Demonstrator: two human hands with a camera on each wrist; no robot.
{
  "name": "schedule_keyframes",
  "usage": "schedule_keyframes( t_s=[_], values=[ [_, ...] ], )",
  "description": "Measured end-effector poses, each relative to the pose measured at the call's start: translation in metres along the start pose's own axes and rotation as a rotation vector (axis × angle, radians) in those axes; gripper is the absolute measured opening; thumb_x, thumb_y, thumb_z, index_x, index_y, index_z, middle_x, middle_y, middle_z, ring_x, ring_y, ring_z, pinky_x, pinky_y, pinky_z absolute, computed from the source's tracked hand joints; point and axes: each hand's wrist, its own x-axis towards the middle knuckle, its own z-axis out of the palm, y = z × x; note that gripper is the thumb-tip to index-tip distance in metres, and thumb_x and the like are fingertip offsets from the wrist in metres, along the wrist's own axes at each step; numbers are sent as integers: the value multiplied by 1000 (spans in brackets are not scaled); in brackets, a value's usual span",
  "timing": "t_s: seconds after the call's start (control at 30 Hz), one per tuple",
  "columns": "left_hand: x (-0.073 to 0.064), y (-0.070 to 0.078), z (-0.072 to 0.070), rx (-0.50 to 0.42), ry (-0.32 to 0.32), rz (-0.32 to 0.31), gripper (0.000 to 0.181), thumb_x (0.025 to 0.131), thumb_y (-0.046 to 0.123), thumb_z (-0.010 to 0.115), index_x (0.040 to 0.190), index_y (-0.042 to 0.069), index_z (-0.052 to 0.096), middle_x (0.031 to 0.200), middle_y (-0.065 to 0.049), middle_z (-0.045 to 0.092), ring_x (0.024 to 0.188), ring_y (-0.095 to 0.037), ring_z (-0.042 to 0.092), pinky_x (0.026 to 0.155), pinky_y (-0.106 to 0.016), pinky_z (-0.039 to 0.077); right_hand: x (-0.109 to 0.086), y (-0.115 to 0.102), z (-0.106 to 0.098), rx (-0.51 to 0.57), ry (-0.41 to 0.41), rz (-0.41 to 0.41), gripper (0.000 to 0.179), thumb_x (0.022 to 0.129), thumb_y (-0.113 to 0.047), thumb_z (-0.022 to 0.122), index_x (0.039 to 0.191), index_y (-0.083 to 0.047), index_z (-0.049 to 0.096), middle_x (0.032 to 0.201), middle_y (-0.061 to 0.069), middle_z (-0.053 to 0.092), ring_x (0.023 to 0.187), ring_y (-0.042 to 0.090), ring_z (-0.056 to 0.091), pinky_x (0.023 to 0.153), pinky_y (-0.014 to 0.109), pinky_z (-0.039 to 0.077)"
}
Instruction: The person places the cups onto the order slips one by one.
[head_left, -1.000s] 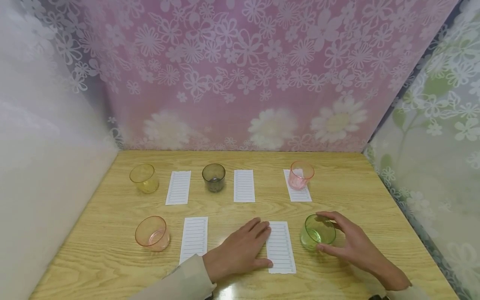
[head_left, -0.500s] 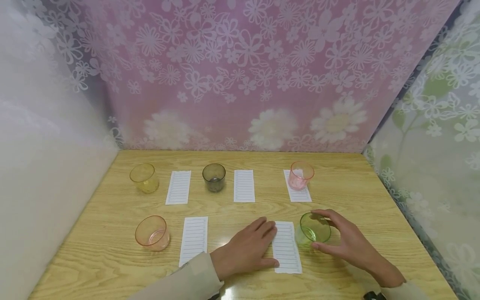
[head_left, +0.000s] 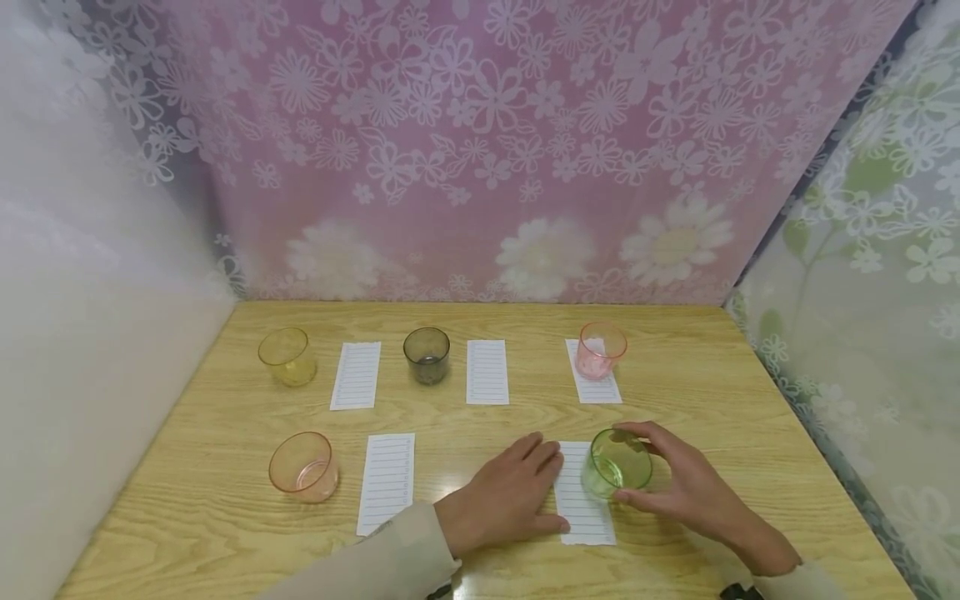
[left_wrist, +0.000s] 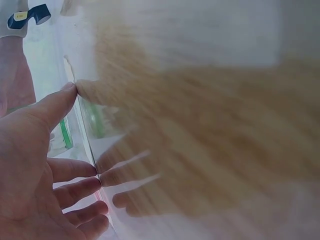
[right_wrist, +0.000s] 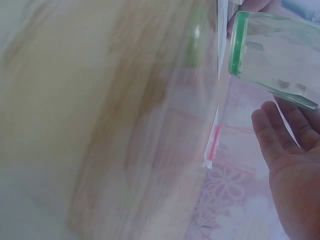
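Observation:
My right hand (head_left: 697,483) holds a clear green glass (head_left: 617,467) by its rim and side, thumb in front and fingers behind. The glass is upright and overlaps the right part of a lined paper slip (head_left: 585,512). In the right wrist view the green base of the glass (right_wrist: 240,45) shows close to the tabletop. My left hand (head_left: 506,496) lies palm down with fingers spread, its fingertips and thumb on the left edge of that slip. Seen from the left wrist, the fingertips of this hand (left_wrist: 35,165) touch the surface.
At the back stand a yellow glass (head_left: 288,358), a grey glass (head_left: 427,357) and a pink glass (head_left: 602,352) on a slip. An orange glass (head_left: 304,468) is front left. Other lined slips (head_left: 387,483) lie between them on the wooden table (head_left: 187,550). Flowered curtains enclose it.
The left hand and the slip under its fingertips have slid right. The right hand has brought the green glass left, from beside the slip to overlapping it.

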Motion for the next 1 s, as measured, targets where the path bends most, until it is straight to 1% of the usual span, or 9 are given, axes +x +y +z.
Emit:
schedule_keyframes(
  t_s=[0.1,0.3,0.53,0.6,0.77,1.0],
  values=[
    [2,1,1,10,3,1,88,104,74,54,164,10,49,171,-5,46,161,-27,41,134,-34,34,0,1,2,-4,-7,0,78,82,-27,99,150,-16,61,138,-5,71,128,3,63,100,24,59],
    [6,3,1,13,10,-4,89,103,75,55,163,10,50,170,-4,47,160,-26,41,134,-33,33,2,0,5,-2,-7,-10,78,81,-28,100,149,-16,61,140,-4,70,128,5,64,102,23,59],
    [9,6,1,29,15,-7,89,103,74,57,162,9,51,169,-4,48,160,-26,42,135,-33,31,3,-4,10,-7,-16,-16,79,81,-29,100,148,-9,62,139,-4,70,123,6,66,100,25,60],
    [10,6,2,26,15,-6,89,102,75,57,163,9,51,169,-4,48,160,-26,41,135,-33,30,3,-5,11,-5,-18,-25,79,81,-28,100,148,-9,62,139,-2,70,123,6,66,100,26,60],
    [11,6,2,21,8,-7,90,102,76,55,164,10,50,170,-4,47,161,-26,40,135,-33,31,4,-7,13,4,-24,-54,80,82,-27,99,150,-12,61,140,1,70,123,11,68,99,30,62],
    [10,6,1,35,12,-4,90,102,76,55,163,10,50,169,-4,47,160,-26,41,134,-33,32,5,-9,13,-1,-35,-39,81,83,-30,99,151,-13,60,141,-1,70,123,12,68,100,34,62]
  ],
)
